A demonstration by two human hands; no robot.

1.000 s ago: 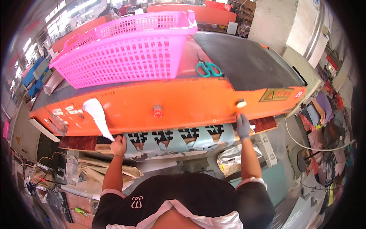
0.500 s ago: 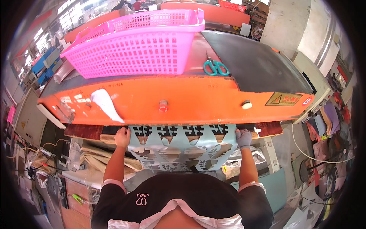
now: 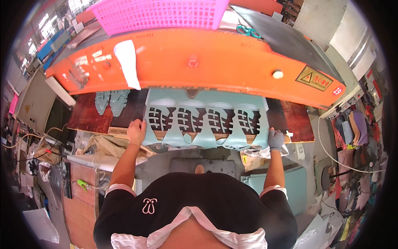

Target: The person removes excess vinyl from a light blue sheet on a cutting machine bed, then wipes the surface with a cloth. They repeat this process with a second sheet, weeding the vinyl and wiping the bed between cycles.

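Note:
A pale teal sheet (image 3: 199,142) with rows of cut-out openings lies over the front edge of a dark red-brown board (image 3: 89,110), its near end sagging past the edge. At the sheet's left edge, my bare left hand (image 3: 136,132) is closed on the margin. My right hand (image 3: 275,140), in a grey glove with some fingertips showing, is closed on the right edge. Black surface shows through the openings. Left of the sheet, cut teal pieces (image 3: 111,103) with jagged outlines lie on the board. The sheet's far end runs under an orange machine beam (image 3: 166,62).
A pink plastic basket (image 3: 161,16) and teal-handled scissors (image 3: 248,31) rest on top of the machine. A white cable (image 3: 327,154) loops at the right. Below the board, brown wrapping (image 3: 105,145) lies at left, and teal sheets (image 3: 292,186) are stacked at right.
My view has tipped downward. Both hands have moved the sheet farther under the beam, so less of it hangs toward me. The cut pieces on the left now show.

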